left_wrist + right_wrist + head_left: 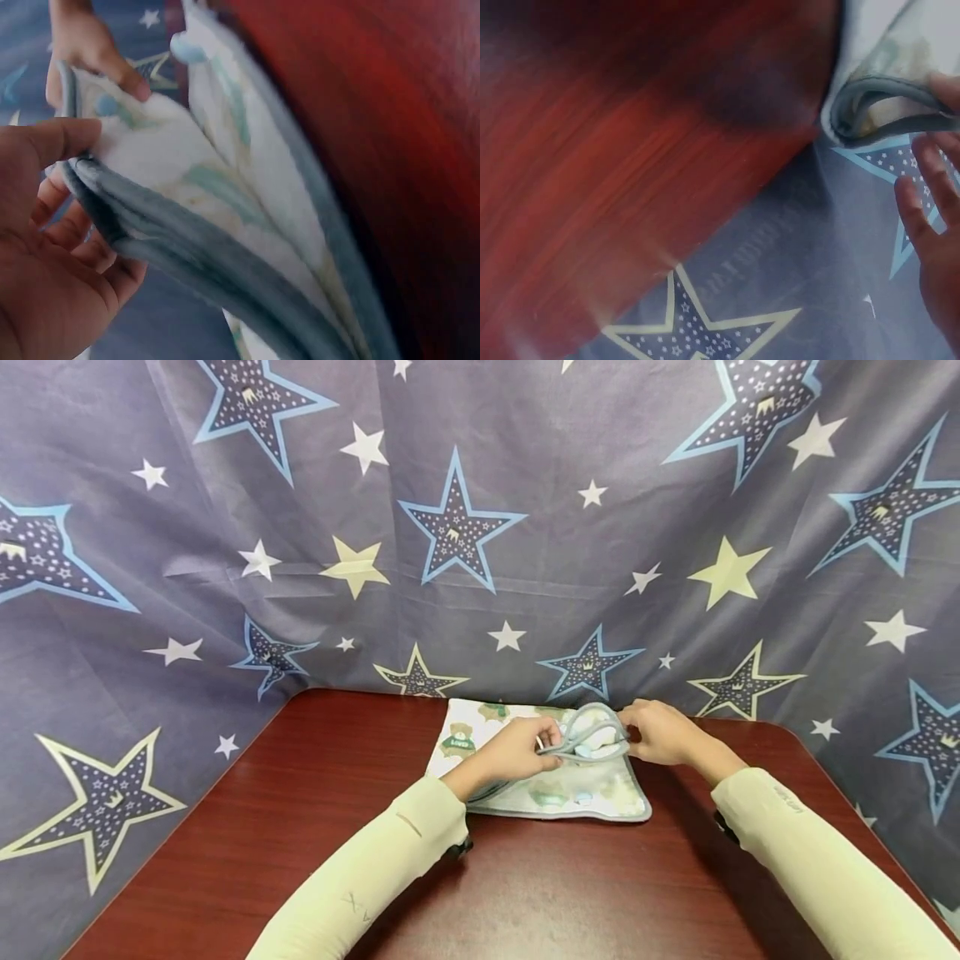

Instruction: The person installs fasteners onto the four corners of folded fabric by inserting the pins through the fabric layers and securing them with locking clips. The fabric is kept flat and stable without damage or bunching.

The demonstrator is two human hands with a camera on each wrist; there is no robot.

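Note:
A white soft cloth (592,806) with bear prints and grey-blue binding lies folded in layers near the table's far edge. My left hand (519,747) pinches its bound upper layers; the left wrist view shows thumb and fingers (79,135) at the grey edges. At the cloth's right side, my right hand (660,732) grips a raised corner between thumb and fingers. Between both hands the upper layers (592,727) bunch up and arch off the layer beneath. The right wrist view shows the bound edge (885,82) curling into an open loop beside my right hand (937,247).
The dark red wooden table (570,893) extends left, right and toward me. Behind it hangs a grey-purple curtain (540,552) with star prints, close against the far edge. Pale yellow sleeves (375,860) cover both forearms.

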